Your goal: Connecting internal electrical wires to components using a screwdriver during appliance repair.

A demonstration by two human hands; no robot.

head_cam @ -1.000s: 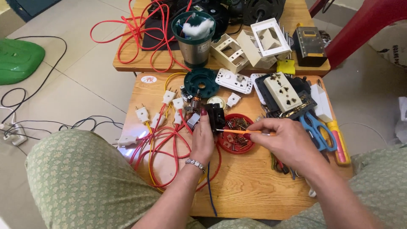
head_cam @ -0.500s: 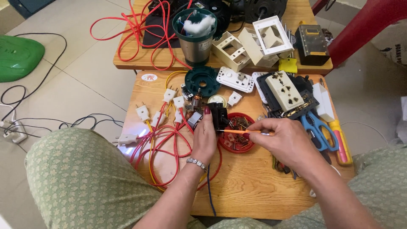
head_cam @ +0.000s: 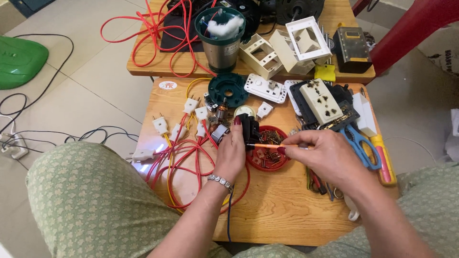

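Left hand grips black plug; right hand pinches orange screwdriver; round sticker table corner.

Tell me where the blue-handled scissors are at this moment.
In the head view, the blue-handled scissors lie on the wooden table, just beyond the right hand, between the cream socket plate and the yellow-and-red tool.

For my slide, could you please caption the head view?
Left hand holds a small black plug while right hand applies an orange screwdriver above a red dish of screws.
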